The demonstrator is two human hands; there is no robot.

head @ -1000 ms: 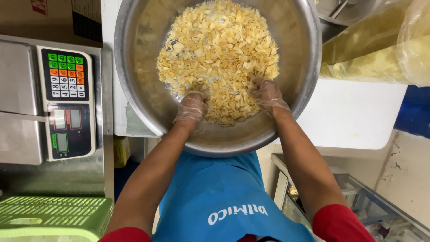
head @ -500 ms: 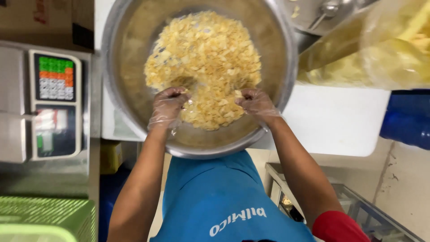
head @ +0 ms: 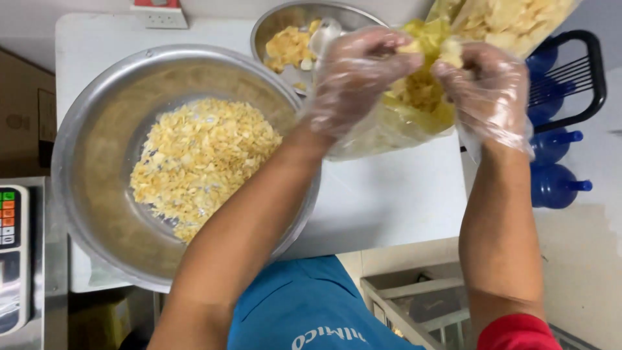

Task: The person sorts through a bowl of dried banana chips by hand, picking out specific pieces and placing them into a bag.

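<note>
Both hands wear thin clear plastic gloves. My left hand (head: 353, 81) and my right hand (head: 489, 87) are raised together over a clear plastic bag (head: 389, 129) at the right, each closed on a handful of yellow flakes (head: 421, 84). To the left a large steel bowl (head: 97, 214) on the white table (head: 389, 201) holds a heap of the same yellow flakes (head: 201, 162). My left forearm crosses over the bowl's right rim.
A smaller steel bowl (head: 285, 19) with yellow flakes and a scoop stands behind. A weighing scale (head: 16, 259) with coloured keys is at the far left. Blue bottles (head: 554, 185) and a black rack (head: 576, 71) lie right. A wire crate (head: 421, 304) sits below the table edge.
Both hands have lifted out of the big bowl and moved right to the plastic bag, carrying flakes. The view has swung right, so the bowl now sits at the left.
</note>
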